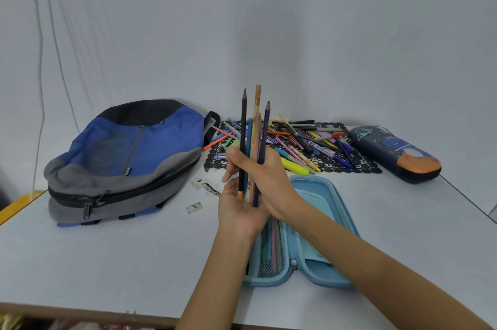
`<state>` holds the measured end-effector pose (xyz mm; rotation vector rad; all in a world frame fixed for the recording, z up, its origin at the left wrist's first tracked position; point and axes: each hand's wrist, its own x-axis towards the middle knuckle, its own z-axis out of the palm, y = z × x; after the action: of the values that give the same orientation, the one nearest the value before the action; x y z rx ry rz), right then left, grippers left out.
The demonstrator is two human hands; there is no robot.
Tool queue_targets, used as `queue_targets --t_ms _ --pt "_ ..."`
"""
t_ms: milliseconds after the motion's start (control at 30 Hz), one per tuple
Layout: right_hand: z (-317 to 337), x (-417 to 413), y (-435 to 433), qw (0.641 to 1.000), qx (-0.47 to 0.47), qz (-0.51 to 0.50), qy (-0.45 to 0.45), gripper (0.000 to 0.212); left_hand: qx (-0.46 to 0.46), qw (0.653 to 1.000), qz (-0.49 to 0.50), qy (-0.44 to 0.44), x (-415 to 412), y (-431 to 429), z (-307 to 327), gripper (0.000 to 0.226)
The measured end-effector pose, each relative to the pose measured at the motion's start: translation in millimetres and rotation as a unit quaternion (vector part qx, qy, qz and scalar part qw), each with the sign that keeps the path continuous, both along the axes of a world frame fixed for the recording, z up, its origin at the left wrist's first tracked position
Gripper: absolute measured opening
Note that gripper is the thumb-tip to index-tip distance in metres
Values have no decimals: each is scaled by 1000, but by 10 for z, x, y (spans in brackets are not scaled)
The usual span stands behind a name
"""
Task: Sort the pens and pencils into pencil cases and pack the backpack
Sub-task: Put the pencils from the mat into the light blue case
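Note:
My right hand [271, 181] grips a bundle of several pencils [255, 130] upright, tips pointing up. Under the bundle's lower ends lies my left hand [239, 211], palm up, touching them with relaxed fingers. Both hands hover over the far end of an open light-blue pencil case [314, 224], whose mesh pocket holds a few pencils. Behind the hands, a pile of pens and markers [304, 141] lies on a black lace mat [357, 160]. A closed dark-blue space-themed pencil case [395, 153] sits at the right. The blue-and-grey backpack [126, 160] lies flat at the left.
Small paper scraps [194, 207] lie on the white table [121, 257] between the backpack and my hands. The table's right edge runs diagonally near the dark case. A yellow edge [16, 208] shows at far left, and a white backdrop rises behind everything.

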<state>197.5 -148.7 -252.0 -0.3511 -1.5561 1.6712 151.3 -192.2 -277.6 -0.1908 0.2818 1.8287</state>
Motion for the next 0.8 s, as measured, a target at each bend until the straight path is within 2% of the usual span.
queue_targets --t_ms 67,133,300,433,533,633,667,700,767,800 --pt "13 7 11 1000 -2 26 9 11 -20 1000 -5 10 -17 0 -16 32" --pt "41 -7 40 998 -24 46 30 12 -34 999 -10 16 -23 1 -36 29" --pt "72 -68 71 996 -70 45 29 40 -38 999 -6 -7 -20 -5 -42 13" --pt "85 -116 85 997 -79 18 18 47 -36 999 -17 -3 -58 22 -80 20" --pt "138 -120 128 996 -82 15 39 49 -27 997 -6 68 -188 18 -73 19" --pt "163 -97 200 995 -79 13 60 49 -15 982 76 175 -422 -28 -26 21" --pt "156 -91 223 995 -83 12 62 48 -36 960 111 255 -500 -49 -20 21" --pt "142 -90 239 994 -90 11 61 48 -82 917 137 367 -574 -68 -35 19" --pt "89 -99 248 993 -109 7 50 47 -191 769 157 590 -682 -116 -106 11" --pt "55 -109 246 992 -122 3 42 47 -220 693 141 672 -716 -141 -154 7"
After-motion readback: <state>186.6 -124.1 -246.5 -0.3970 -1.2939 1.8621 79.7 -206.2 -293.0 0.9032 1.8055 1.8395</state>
